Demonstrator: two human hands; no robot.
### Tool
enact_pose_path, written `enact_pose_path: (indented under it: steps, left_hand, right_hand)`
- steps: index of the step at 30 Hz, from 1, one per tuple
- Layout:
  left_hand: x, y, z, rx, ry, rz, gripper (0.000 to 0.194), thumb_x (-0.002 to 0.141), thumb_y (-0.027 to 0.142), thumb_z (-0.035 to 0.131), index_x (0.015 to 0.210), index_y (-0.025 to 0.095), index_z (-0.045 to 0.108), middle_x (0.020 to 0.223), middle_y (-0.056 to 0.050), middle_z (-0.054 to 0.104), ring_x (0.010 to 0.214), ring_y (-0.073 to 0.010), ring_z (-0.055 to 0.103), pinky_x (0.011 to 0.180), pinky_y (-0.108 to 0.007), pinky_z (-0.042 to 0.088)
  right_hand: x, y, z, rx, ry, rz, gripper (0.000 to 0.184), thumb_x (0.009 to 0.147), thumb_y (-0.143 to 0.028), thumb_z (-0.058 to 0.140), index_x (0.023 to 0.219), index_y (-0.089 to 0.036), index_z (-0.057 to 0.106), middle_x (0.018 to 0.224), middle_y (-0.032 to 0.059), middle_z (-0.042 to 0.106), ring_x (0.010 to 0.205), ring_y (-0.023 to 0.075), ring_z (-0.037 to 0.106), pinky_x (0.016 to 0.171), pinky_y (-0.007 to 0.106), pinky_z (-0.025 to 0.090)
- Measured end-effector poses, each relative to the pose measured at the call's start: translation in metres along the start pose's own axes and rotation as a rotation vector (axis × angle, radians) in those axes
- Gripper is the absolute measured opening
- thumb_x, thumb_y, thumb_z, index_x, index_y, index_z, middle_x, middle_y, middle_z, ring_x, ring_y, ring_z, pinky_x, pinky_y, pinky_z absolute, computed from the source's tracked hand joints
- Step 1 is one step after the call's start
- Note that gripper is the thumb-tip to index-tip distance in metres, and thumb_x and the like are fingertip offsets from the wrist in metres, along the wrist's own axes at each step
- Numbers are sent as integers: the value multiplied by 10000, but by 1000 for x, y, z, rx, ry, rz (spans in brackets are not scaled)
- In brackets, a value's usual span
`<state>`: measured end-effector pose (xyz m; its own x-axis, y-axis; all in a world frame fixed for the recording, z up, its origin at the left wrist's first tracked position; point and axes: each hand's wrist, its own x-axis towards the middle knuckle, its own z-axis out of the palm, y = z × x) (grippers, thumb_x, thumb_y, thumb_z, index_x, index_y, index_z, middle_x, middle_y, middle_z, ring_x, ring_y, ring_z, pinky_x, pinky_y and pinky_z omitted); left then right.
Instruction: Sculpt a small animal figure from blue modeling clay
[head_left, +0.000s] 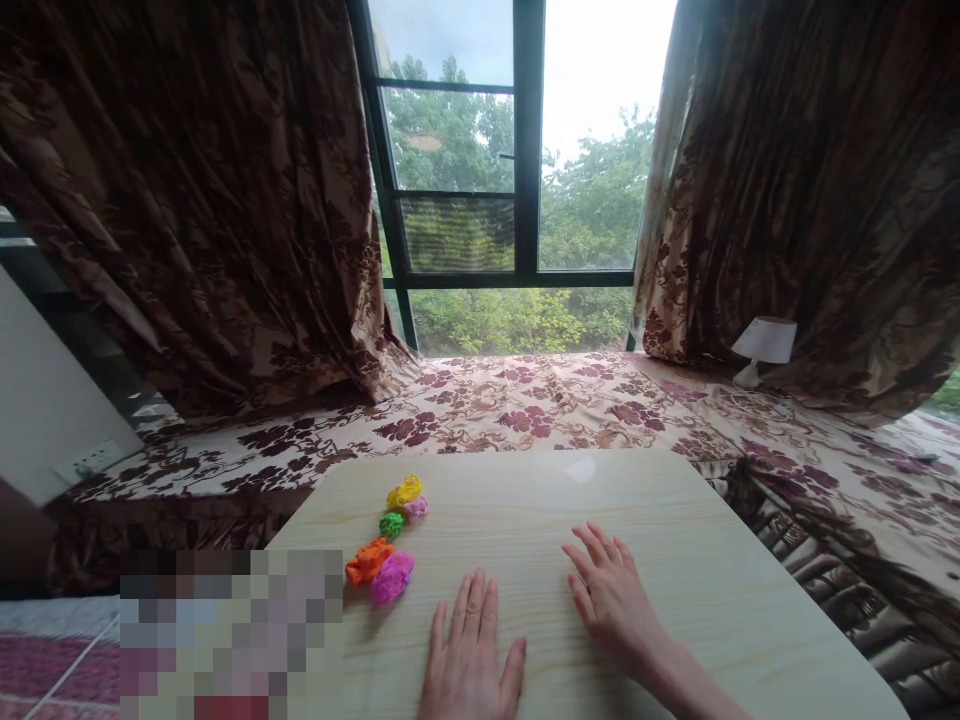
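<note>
Both of my hands lie flat on a light wooden table point(675, 560). My left hand point(469, 655) rests palm down near the front edge with its fingers spread, holding nothing. My right hand point(611, 590) lies beside it, fingers stretched out and pointing up and to the left, also holding nothing. To the left of my left hand sits a small cluster of coloured crumpled pieces: a yellow piece point(404, 491), a pale pink piece point(416, 508), a green piece point(391, 524), an orange piece point(367, 561) and a magenta piece point(392, 577). The magenta piece is nearest my left hand, not touching it.
A floral-covered ledge point(525, 400) runs behind the table under a large window point(517, 170), with brown patterned curtains point(210, 200) on both sides. A small white lamp point(763, 348) stands at the right on the ledge. A blurred patch point(232, 630) covers the table's front left.
</note>
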<state>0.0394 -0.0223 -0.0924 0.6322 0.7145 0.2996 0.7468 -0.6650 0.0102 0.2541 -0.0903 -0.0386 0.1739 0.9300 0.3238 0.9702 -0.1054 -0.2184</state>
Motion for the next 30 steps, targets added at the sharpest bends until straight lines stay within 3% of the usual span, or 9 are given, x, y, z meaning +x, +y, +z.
enact_pose_path:
  steps: [3, 6, 10, 14, 18, 20, 22, 26, 30]
  left_hand:
    - [1, 0, 1, -4, -1, 2, 603, 899, 483, 269, 1407, 157, 278, 1471, -90, 282, 1342, -275, 296, 1071, -500, 181]
    - [1, 2, 0, 2, 7, -8, 600, 901, 477, 269, 1408, 156, 277, 1474, -90, 278, 1347, -272, 284, 1073, -500, 180]
    - [1, 4, -5, 14, -6, -6, 594, 905, 478, 257, 1411, 167, 273, 1481, -84, 268, 1356, -265, 266, 1077, -496, 181]
    - [1, 6, -11, 11, -30, -26, 596, 907, 469, 249, 1417, 160, 255, 1484, -82, 266, 1367, -256, 241, 1086, -490, 171]
    - [0, 7, -12, -11, -44, -31, 604, 905, 473, 244, 1417, 153, 248, 1490, -78, 237, 1368, -256, 238, 1089, -497, 160]
    - [0, 7, -10, -15, -41, -33, 600, 906, 467, 245, 1418, 156, 246, 1494, -76, 225, 1371, -253, 230, 1092, -495, 151]
    - [0, 7, -9, -13, -37, -40, 594, 906, 464, 247, 1416, 160, 256, 1493, -77, 229, 1371, -252, 228, 1093, -492, 147]
    - [0, 7, -10, -11, -32, -35, 601, 904, 486, 247, 1411, 165, 275, 1489, -83, 246, 1367, -253, 240, 1088, -494, 161]
    - [0, 7, -11, -14, -28, -35, 599, 910, 477, 240, 1417, 159, 250, 1492, -82, 239, 1369, -249, 235, 1088, -495, 162]
  right_hand:
    - [-35, 5, 4, -51, -65, -168, 434, 904, -236, 363, 1330, -252, 441, 1442, 22, 386, 1345, 257, 283, 1049, 462, 263]
    - [-42, -17, 9, -21, -111, -275, 404, 886, -237, 403, 1276, -261, 507, 1437, -7, 393, 1345, 265, 287, 1059, 439, 266]
    - [4, -39, 6, 5, -71, -50, 414, 914, -320, 365, 1299, -224, 484, 1422, 45, 416, 1368, 246, 228, 1097, 446, 178]
    - [31, -10, -5, -19, -77, 64, 434, 896, -367, 398, 1267, -180, 524, 1439, 109, 377, 1368, 290, 217, 1074, 504, 184]
    - [-17, 17, -8, -56, -131, -19, 443, 918, -301, 336, 1338, -216, 450, 1453, 61, 359, 1365, 258, 243, 1073, 485, 226]
    - [-44, 10, -5, -70, -143, -111, 486, 918, -288, 330, 1397, -206, 353, 1476, 51, 303, 1364, 251, 250, 1067, 470, 259]
    - [-54, -9, 0, -59, -144, -162, 498, 893, -258, 374, 1388, -210, 370, 1478, 35, 293, 1362, 257, 253, 1066, 461, 269]
    - [-14, -39, 8, -8, -97, -75, 437, 916, -312, 355, 1334, -226, 450, 1466, 11, 337, 1380, 240, 201, 1112, 444, 168]
    - [24, -23, 9, -17, -69, 130, 469, 913, -391, 364, 1293, -151, 496, 1435, 128, 379, 1343, 310, 279, 1054, 512, 242]
